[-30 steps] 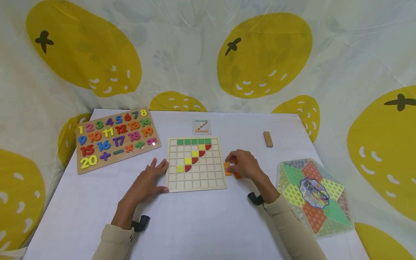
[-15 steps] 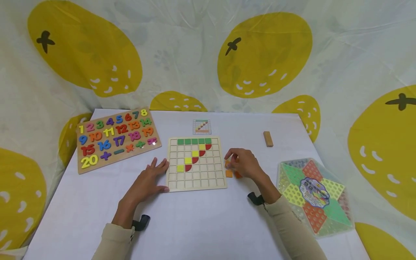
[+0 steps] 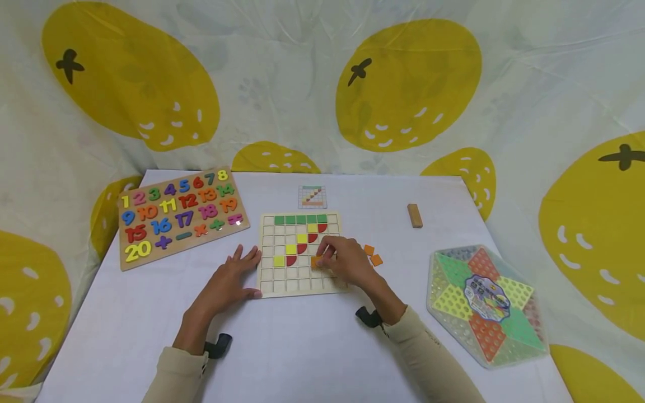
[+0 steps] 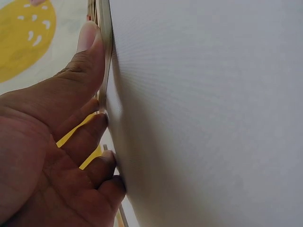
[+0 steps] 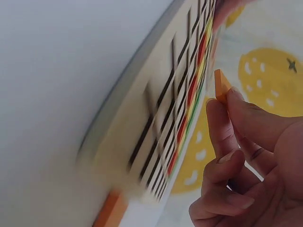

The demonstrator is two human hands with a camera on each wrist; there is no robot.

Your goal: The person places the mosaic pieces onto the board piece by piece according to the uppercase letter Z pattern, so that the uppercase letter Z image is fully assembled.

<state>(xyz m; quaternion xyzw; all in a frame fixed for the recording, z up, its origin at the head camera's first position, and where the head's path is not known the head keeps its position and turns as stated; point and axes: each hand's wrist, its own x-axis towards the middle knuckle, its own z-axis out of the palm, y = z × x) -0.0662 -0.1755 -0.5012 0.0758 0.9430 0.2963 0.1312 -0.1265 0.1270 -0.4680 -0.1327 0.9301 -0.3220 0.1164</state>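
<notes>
My right hand [image 3: 347, 262] pinches an orange square tile [image 3: 316, 262] between thumb and index finger, over the lower right of a wooden grid board [image 3: 302, 294]. In the right wrist view the tile [image 5: 220, 86] sticks out past the fingertips. Green square tiles [image 3: 301, 219] line the board's back row. Below them, yellow squares [image 3: 279, 261] and red quarter-round tiles [image 3: 291, 261] form a diagonal. My left hand [image 3: 224, 285] lies with spread fingers, thumb and fingertips at the board's left edge. Loose orange tiles [image 3: 376, 260] lie right of the board, partly behind my right hand.
A small pattern card [image 3: 312, 197] lies behind the board. At the left is a wooden number puzzle [image 3: 176, 246]. A small wooden block [image 3: 415, 215] sits at the back right, and a hexagonal Chinese checkers box [image 3: 486, 305] lies near my right forearm.
My right hand has moved left from the loose orange tiles to above the board, carrying one orange tile. My left hand has stayed at the board's edge.
</notes>
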